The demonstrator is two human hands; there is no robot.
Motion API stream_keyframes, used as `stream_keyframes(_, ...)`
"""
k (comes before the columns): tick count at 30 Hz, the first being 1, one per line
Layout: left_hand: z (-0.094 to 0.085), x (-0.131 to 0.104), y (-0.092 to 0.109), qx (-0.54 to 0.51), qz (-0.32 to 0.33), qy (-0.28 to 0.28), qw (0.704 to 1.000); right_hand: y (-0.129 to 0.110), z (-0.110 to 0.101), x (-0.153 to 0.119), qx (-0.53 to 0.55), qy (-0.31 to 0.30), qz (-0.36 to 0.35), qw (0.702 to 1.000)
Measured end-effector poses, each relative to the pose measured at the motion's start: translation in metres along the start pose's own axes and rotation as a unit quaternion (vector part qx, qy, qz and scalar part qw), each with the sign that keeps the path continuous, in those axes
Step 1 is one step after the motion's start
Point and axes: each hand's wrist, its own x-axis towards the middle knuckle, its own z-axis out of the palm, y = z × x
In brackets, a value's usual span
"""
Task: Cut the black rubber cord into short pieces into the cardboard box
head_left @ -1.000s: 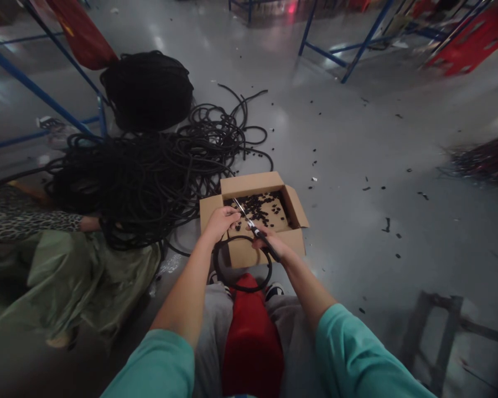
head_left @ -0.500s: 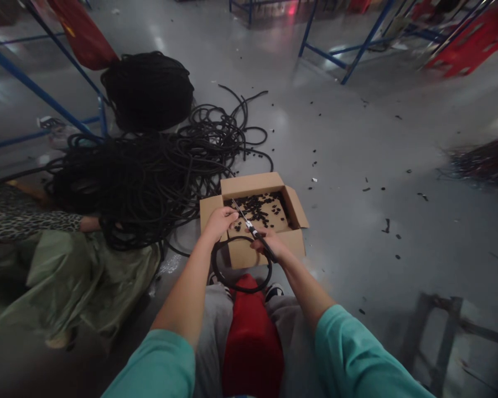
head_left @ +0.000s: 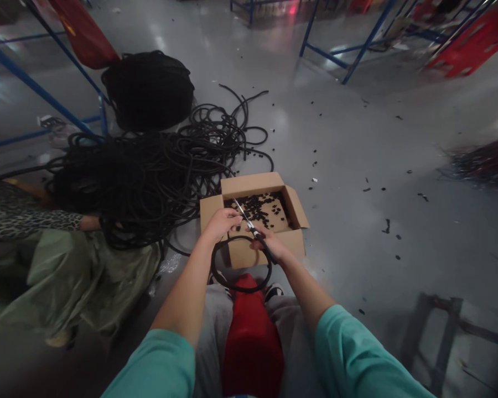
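Observation:
Over a cardboard box [head_left: 266, 178], my left hand [head_left: 223, 223] is closed in a pinch on a black rubber-like tube [head_left: 241, 289]. The tube hangs in a loop below both hands, and its end at my fingertips is too small to make out. My right hand [head_left: 270, 244] grips scissors [head_left: 249, 224] with light metal blades, which point up and left beside my left fingertips. Many short black pieces [head_left: 255, 209] lie inside the box. Part of the loop runs by my right hand; whether that hand also holds it is unclear.
A tangled heap of black tube [head_left: 149, 171] and a large coil [head_left: 149, 91] lie to the left. A co-worker's arm [head_left: 89, 223] reaches into the heap. Blue metal frames [head_left: 326, 55] stand behind, with black scraps [head_left: 385, 225] on the floor. A red seat [head_left: 252, 342] is beneath me.
The scissors and my right hand have shifted slightly, the blade tips moving a little to the right. My left fingertips have also moved a touch right. The tube loop hangs nearly the same.

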Motion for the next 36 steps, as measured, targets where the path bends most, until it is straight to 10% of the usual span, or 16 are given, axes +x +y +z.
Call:
stream_keyframes(19,-0.003,0.006,-0.005,-0.092,-0.004,0.091,0.992,0.005,-0.005,0.000,-0.013,0.049,0.004,0.999)
stream_keyframes(36,0.003,0.001,-0.002,-0.146,0.000,0.027,0.989,0.000,-0.007,-0.001,-0.002,-0.035,0.009,0.999)
